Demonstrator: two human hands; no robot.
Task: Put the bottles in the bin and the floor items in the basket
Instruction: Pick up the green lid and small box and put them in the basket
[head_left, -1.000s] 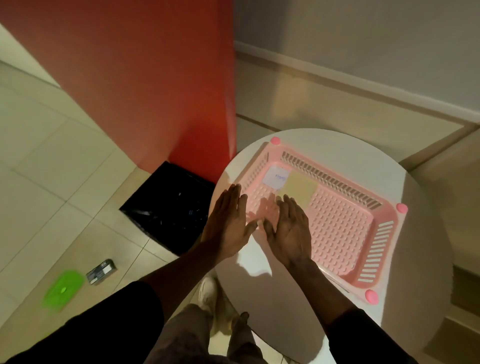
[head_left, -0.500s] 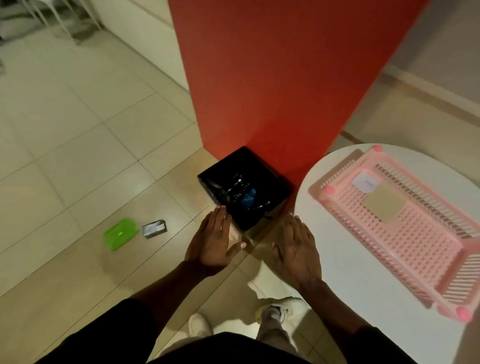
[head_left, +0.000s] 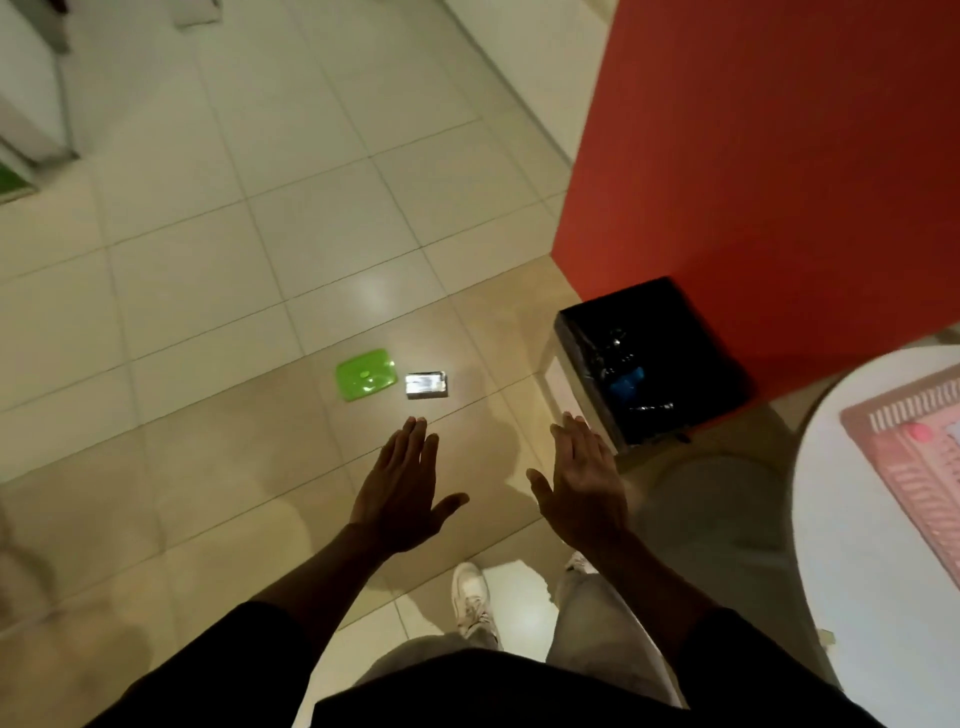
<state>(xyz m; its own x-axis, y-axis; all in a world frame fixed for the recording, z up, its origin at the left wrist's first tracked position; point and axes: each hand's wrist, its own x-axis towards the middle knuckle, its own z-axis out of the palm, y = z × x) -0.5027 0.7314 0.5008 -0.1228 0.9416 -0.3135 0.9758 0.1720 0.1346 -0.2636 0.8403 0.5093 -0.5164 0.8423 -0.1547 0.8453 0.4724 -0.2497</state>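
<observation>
A green flat lid (head_left: 365, 374) and a small silver box (head_left: 426, 385) lie side by side on the tiled floor. My left hand (head_left: 403, 493) hovers open just below the box, palm down. My right hand (head_left: 584, 486) is also open, beside the bin's near corner. The black-lined bin (head_left: 649, 364) stands against the red wall with something blue and clear plastic inside. The pink basket (head_left: 909, 457) sits on the white round table at the right edge, partly cut off.
A red wall (head_left: 753, 182) rises behind the bin. The white round table (head_left: 872, 571) fills the lower right. My white shoes (head_left: 470, 597) stand on the tiles below my hands. White furniture (head_left: 31, 104) shows at the far upper left.
My view has swung left from the table and basket to the floor. Both hands left the basket and now reach out over the tiles near the green lid and silver box.
</observation>
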